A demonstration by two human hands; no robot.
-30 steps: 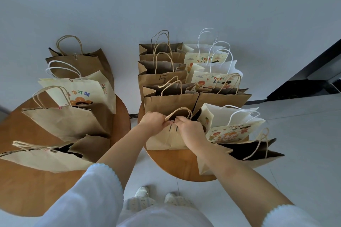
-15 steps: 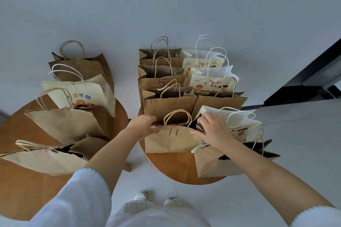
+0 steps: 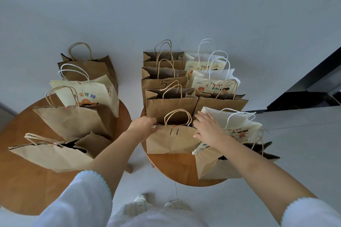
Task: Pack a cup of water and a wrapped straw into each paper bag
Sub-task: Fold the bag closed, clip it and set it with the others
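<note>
On the round wooden bench (image 3: 173, 169) straight ahead of me, at twelve o'clock, stands the brown paper bag marked "11" (image 3: 171, 140), upright at the near edge with its twisted handles up. My left hand (image 3: 143, 128) grips the bag's top corner at nine o'clock of its mouth, thumb on the front panel and fingers curled over the rim. My right hand (image 3: 208, 129) lies with fingers straight and spread at three o'clock of the same bag, pressing against the cream printed bag (image 3: 238, 131) that leans beside it. Behind these, toward twelve o'clock, more brown and cream bags stand in two close rows, one brown bag marked "5" (image 3: 164, 84). At ten o'clock a second round bench (image 3: 22, 186) carries four more bags, the nearest one (image 3: 49, 155) tipped toward me. I cannot see any cup or straw; the bags' insides are dark or hidden.
</note>
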